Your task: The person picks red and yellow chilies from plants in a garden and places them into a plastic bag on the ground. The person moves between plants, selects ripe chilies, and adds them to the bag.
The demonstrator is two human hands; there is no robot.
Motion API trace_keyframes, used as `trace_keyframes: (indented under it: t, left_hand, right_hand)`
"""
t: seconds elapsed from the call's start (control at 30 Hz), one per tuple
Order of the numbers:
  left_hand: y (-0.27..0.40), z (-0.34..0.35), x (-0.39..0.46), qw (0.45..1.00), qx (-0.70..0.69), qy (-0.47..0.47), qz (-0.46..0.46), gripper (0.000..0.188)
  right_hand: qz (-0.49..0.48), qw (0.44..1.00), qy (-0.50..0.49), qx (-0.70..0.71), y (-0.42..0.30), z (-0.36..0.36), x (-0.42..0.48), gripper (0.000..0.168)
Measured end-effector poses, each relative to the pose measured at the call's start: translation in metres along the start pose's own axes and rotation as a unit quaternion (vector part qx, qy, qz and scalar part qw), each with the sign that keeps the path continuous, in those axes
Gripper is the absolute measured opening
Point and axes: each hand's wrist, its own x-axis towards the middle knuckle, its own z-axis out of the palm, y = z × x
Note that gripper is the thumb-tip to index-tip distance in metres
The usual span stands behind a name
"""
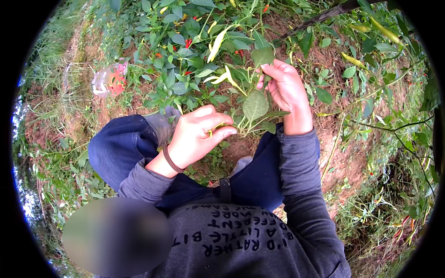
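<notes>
My left hand (200, 133) pinches a thin yellow-green chili pepper (216, 128) between thumb and fingers, beside the stems of a leafy chili plant. Across the plant, my right hand (283, 81) has its thumb and fingers closed on a green leaf and stem (263, 59) of the same plant. Between the hands a broad pale-green leaf (255, 105) faces up. Pale yellow chili peppers (228, 78) hang just above and between my hands, and a larger pale pepper (217, 45) hangs farther up.
Chili bushes (180, 59) with red and yellow fruit grow ahead. A blurry pink and white item (110, 79) lies on the soil at the left. A dark branch (320, 17) crosses the upper right. More chili stems (375, 90) arch at the right. My bent knees flank the plant.
</notes>
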Motion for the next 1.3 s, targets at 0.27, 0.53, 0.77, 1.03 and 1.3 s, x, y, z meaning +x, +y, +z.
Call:
trace_keyframes:
  t: [0.27,0.53,0.77,1.03,1.3]
  left_hand:
    - [-0.004,0.017,-0.016,0.956,-0.204,-0.061,-0.2,0.018]
    - [0.01,-0.003,-0.016,0.724,-0.555,-0.167,-0.375,0.021]
    - [0.028,-0.069,0.037,0.697,-0.621,-0.168,-0.317,0.018]
    - [0.029,-0.102,0.053,0.633,-0.72,-0.034,-0.282,0.02]
    - [0.017,-0.133,0.028,0.624,-0.702,-0.002,-0.343,0.021]
  right_hand:
    - [0.015,0.989,0.052,-0.136,0.01,0.005,0.001,0.015]
    - [0.028,0.718,0.15,-0.679,0.032,-0.011,0.009,0.029]
    - [-0.188,0.84,0.226,-0.455,0.011,-0.015,0.045,0.028]
    - [-0.105,0.791,0.4,-0.45,-0.013,-0.049,0.227,0.032]
    - [-0.26,0.83,0.38,-0.313,-0.006,-0.142,0.311,0.021]
